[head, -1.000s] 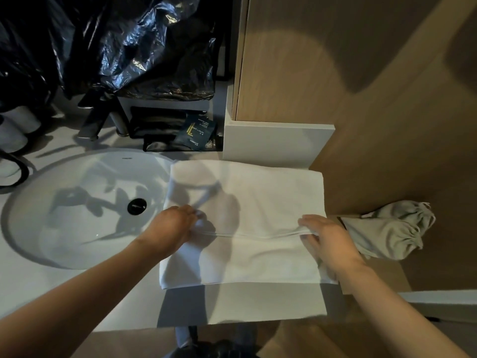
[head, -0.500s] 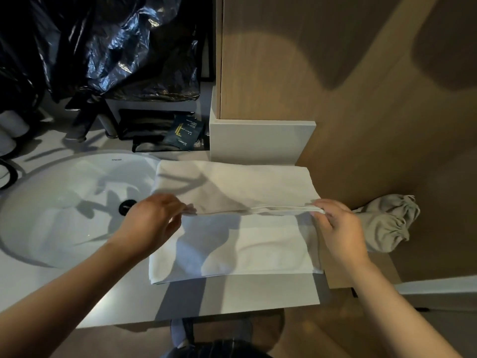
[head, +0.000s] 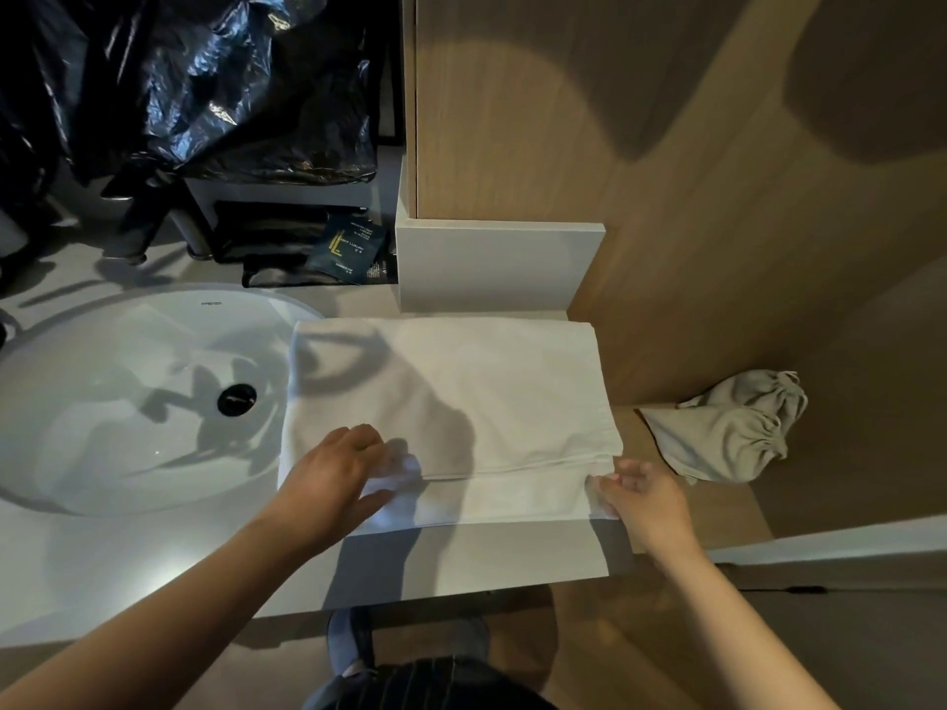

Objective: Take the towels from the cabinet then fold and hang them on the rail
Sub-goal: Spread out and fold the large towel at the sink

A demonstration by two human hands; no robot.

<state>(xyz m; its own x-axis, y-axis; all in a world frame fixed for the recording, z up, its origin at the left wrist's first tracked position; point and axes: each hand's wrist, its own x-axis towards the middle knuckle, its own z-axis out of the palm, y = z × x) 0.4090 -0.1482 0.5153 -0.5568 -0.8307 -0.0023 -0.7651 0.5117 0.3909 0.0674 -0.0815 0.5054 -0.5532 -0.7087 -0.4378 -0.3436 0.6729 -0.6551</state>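
While left hand (head: 333, 474) pinches towel (head: 461, 392) fold | right hand (head: 645, 497) at edge, grip unclear

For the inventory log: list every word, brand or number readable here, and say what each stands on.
"LIGHT LUXURY": on the dark packet on the counter, beside a gold logo.
Smaller print above and below it on the packet: too small to read.
Brand mark inside the sink near its rim: too small to read.
The towel and the grey pouch: no text visible.
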